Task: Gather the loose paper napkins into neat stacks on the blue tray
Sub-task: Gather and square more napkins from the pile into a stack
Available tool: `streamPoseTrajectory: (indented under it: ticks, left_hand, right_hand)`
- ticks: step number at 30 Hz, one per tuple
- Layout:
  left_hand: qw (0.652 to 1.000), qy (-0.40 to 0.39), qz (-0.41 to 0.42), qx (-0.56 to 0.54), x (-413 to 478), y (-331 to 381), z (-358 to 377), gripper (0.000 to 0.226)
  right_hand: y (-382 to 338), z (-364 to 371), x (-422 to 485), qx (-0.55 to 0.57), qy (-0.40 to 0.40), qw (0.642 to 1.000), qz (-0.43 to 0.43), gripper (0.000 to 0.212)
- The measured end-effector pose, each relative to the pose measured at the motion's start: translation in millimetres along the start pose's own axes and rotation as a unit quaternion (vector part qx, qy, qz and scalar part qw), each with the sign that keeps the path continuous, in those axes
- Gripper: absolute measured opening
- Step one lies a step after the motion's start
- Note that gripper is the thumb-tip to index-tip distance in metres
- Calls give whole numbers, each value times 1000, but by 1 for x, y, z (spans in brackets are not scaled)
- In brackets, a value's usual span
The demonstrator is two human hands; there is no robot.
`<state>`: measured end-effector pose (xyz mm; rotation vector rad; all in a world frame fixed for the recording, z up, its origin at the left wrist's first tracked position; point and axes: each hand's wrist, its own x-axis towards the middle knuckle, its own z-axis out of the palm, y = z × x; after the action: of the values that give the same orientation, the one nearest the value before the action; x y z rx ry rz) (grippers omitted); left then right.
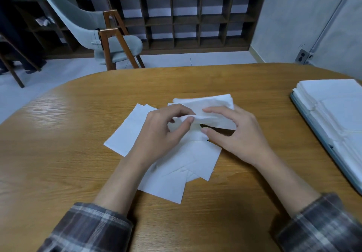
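Observation:
Several loose white paper napkins (172,177) lie overlapping on the wooden table (58,153) in front of me. My left hand (162,134) and my right hand (237,132) together hold a small bunch of napkins (213,108) lifted just above the pile. The left thumb and fingers pinch its near left edge. The right thumb and fingers curl round its right side. At the far right the blue tray (313,132) carries neat white napkin stacks (333,102), partly cut off by the frame edge.
A grey chair with wooden legs (101,34) stands beyond the table's far edge. A dark cubby shelf (195,20) runs along the back wall. Bare tabletop lies to my left and between the pile and the tray.

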<state>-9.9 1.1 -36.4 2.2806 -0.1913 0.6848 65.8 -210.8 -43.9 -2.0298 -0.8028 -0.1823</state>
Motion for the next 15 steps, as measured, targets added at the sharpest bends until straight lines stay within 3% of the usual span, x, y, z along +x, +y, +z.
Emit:
streamPoseTrajectory:
  ticks: [3,6,8,12,15]
  left_hand:
    - [1000,-15,5,-19,-1,6,3,11]
    - [997,-32,-58,-30,0,3,1,26]
    - [992,-9,-106,-62,3,-2,-3,20]
    - [960,44,-179,-213,9,-2,-15,17]
    - [943,49,-203,-258,8,0,-19,20]
  right_hand:
    - [4,6,2,6,52,998,-16,15]
    - [4,2,5,111,66,990,59,6]
    - [5,-4,8,205,66,970,115,2]
    - [4,-10,11,420,49,888,181,24]
    - [3,-11,12,453,3,869,200,34]
